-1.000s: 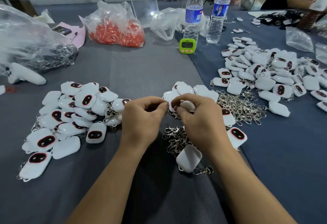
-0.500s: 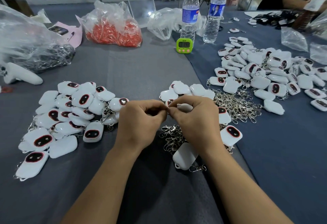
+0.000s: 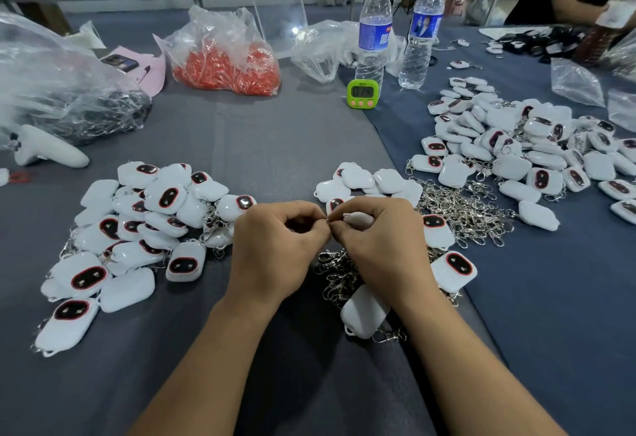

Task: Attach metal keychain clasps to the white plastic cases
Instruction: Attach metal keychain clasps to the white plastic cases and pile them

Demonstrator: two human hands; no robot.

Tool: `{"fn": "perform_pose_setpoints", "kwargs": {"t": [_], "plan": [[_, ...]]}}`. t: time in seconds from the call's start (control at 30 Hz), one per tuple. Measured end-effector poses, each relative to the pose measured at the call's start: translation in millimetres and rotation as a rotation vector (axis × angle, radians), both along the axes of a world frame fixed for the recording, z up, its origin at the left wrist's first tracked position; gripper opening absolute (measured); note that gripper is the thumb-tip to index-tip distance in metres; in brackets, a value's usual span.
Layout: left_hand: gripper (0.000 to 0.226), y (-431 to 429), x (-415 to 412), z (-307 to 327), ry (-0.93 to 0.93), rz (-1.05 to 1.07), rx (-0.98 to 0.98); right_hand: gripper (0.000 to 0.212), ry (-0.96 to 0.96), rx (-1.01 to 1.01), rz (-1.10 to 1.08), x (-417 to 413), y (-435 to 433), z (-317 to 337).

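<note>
White plastic case (image 3: 358,219) is clenched in the right hand (image 3: 382,250), above mid-bench toward the near edge. The left hand (image 3: 275,250) pinches a metal clasp (image 3: 327,221) right at its corner. Threading step, I'd say. Next calls for working the ring fully through, then over to the finished pile (image 3: 137,229) by the left edge.

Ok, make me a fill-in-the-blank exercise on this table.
1. The timer has a ____ casing.
2. ____ bottles stand behind it.
3. The right hand grips a ____ case; the left hand pinches a clasp at it.
Missing: green; two; white.
</note>
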State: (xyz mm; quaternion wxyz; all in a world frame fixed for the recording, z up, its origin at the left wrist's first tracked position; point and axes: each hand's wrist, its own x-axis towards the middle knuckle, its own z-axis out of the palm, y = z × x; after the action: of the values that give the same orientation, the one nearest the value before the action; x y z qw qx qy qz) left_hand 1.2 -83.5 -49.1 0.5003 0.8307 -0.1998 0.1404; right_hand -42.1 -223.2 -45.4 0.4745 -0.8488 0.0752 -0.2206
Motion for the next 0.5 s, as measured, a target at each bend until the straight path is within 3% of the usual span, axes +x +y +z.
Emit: {"fn": "perform_pose_setpoints", "kwargs": {"t": [0.33, 0.5], "plan": [[0.027, 2.4, -2.6, 1.9, 0.181, -0.123, -0.015, 0.029, -0.049, -0.034, 0.016, 0.3, -3.9, -5.5], [0.011, 2.3, -1.1, 2.9, 0.213, -0.136, -0.033, 0.030, -0.036, -0.015, 0.053, 1.2, -4.0, -4.4]]}}
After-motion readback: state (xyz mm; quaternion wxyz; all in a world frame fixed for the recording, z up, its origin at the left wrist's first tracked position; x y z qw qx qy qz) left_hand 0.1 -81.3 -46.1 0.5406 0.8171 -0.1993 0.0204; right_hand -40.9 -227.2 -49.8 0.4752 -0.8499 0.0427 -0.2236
